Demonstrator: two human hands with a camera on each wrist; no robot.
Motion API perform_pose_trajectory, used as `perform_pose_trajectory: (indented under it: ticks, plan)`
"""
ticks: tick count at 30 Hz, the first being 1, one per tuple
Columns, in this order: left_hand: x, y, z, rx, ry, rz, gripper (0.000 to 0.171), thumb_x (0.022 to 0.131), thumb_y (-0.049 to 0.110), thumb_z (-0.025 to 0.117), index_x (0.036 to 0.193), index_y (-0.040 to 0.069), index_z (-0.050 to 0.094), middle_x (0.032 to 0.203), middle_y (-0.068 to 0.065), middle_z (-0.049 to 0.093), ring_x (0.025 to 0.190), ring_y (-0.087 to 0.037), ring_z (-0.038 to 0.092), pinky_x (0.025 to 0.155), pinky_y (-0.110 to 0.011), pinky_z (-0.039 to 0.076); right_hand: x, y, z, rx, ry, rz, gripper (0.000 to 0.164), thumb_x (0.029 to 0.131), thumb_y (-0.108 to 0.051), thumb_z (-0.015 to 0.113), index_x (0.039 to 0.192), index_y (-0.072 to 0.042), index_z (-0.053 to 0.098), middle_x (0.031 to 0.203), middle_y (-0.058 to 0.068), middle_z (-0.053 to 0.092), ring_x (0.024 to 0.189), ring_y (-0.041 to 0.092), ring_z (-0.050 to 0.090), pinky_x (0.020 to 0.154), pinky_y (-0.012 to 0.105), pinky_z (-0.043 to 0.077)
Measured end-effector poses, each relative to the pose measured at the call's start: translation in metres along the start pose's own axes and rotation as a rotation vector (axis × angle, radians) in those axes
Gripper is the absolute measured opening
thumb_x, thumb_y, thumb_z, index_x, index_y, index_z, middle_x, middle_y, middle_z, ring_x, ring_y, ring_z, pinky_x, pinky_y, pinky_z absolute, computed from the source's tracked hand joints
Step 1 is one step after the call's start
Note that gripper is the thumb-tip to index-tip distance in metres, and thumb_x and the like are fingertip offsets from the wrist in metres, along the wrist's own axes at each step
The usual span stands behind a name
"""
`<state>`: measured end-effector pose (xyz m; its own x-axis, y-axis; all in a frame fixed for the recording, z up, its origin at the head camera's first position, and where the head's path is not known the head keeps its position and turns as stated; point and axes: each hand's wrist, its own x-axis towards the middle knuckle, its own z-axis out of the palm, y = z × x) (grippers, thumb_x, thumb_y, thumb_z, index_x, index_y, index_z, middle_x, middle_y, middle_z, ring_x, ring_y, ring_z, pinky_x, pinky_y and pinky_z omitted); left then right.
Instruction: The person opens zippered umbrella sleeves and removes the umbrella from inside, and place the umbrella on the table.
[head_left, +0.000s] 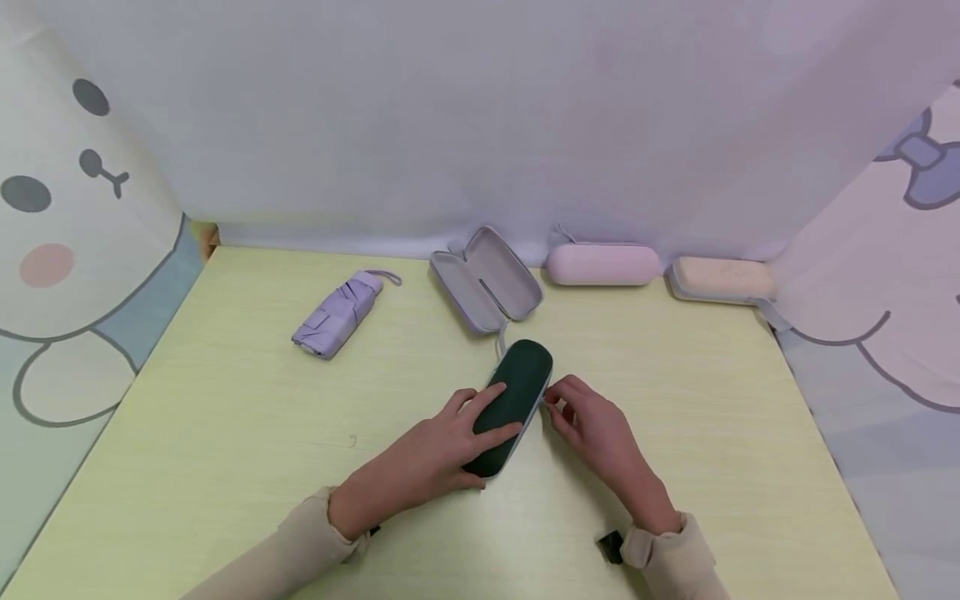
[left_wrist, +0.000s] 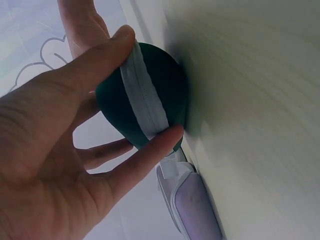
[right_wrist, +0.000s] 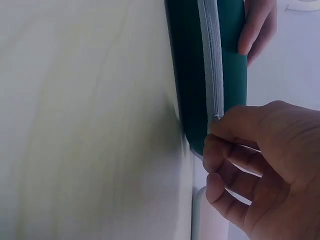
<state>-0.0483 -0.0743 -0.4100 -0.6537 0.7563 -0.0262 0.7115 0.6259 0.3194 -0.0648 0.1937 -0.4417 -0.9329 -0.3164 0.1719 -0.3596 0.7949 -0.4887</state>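
Observation:
A dark green zippered case (head_left: 521, 379) lies on the table, slanting up to the right. My left hand (head_left: 435, 450) holds it, fingers spread over the top and thumb at the near end. In the left wrist view, the thumb and a finger sit on either side of the pale zipper band (left_wrist: 144, 95). My right hand (head_left: 600, 429) pinches at the zipper on the case's right side, near its far end. The right wrist view has thumb and forefinger meeting at the zipper slider (right_wrist: 216, 118); the pull tab is hidden between them.
Behind the green case lies an open lilac case (head_left: 498, 275). A pink case (head_left: 603, 264) and a peach case (head_left: 723, 277) are along the back edge to the right. At the back left is a folded lilac umbrella (head_left: 337, 317). A fabric curtain (head_left: 420, 125) hangs behind the table.

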Motion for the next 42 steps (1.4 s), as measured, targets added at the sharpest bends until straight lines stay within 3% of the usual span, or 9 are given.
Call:
perform_pose_trajectory:
  ticks: [6, 12, 16, 23, 32, 42]
  plan:
    - [-0.001, 0.001, 0.002, 0.028, 0.023, 0.013, 0.078, 0.086, 0.042, 0.085, 0.155, 0.031, 0.050, 0.168, -0.015, 0.029, 0.142, -0.034, 0.043, 0.078, -0.031, 0.063, 0.001, -0.007, 0.001, -0.183, 0.053, -0.088, 0.015, 0.088, -0.003, 0.079, 0.096, -0.012, 0.071, 0.094, -0.003, 0.065, 0.064, 0.008, 0.054, 0.059, 0.024, 0.048]
    - [-0.002, 0.004, 0.003, 0.062, 0.044, 0.012, 0.079, 0.085, 0.040, 0.086, 0.154, 0.029, 0.051, 0.166, -0.016, 0.032, 0.138, -0.034, 0.045, 0.071, -0.029, 0.062, 0.000, -0.016, 0.002, -0.364, 0.117, -0.202, 0.019, 0.081, 0.001, 0.081, 0.089, -0.010, 0.068, 0.080, -0.001, 0.056, 0.060, 0.012, 0.047, 0.059, 0.026, 0.040]
    - [-0.001, 0.006, 0.004, 0.072, 0.046, 0.005, 0.079, 0.085, 0.040, 0.086, 0.154, 0.030, 0.050, 0.166, -0.016, 0.032, 0.136, -0.034, 0.047, 0.071, -0.029, 0.062, 0.000, -0.018, 0.000, -0.345, 0.101, -0.176, 0.017, 0.082, 0.001, 0.079, 0.087, -0.010, 0.068, 0.080, -0.001, 0.056, 0.059, 0.011, 0.045, 0.061, 0.027, 0.042]
    - [-0.001, 0.007, 0.005, 0.073, 0.078, 0.000, 0.079, 0.083, 0.041, 0.088, 0.153, 0.028, 0.053, 0.165, -0.018, 0.033, 0.133, -0.036, 0.049, 0.071, -0.028, 0.061, -0.002, -0.020, -0.001, -0.192, 0.025, -0.042, 0.012, 0.087, -0.003, 0.077, 0.091, -0.012, 0.070, 0.085, -0.004, 0.060, 0.061, 0.004, 0.046, 0.061, 0.025, 0.045]
    - [-0.001, 0.010, 0.008, 0.040, 0.098, -0.021, 0.080, 0.081, 0.038, 0.090, 0.152, 0.028, 0.054, 0.167, -0.017, 0.031, 0.134, -0.035, 0.048, 0.067, -0.026, 0.060, -0.005, -0.022, 0.001, -0.198, 0.023, -0.042, 0.011, 0.088, -0.007, 0.077, 0.092, -0.014, 0.071, 0.085, -0.008, 0.061, 0.061, 0.004, 0.044, 0.064, 0.025, 0.045]
    - [0.000, 0.014, 0.010, 0.062, 0.112, -0.024, 0.079, 0.081, 0.038, 0.089, 0.151, 0.026, 0.054, 0.165, -0.018, 0.032, 0.132, -0.034, 0.049, 0.063, -0.024, 0.058, -0.009, -0.024, 0.000, -0.193, 0.002, -0.035, 0.011, 0.087, -0.007, 0.078, 0.091, -0.015, 0.071, 0.084, -0.009, 0.060, 0.061, 0.002, 0.042, 0.065, 0.025, 0.045]
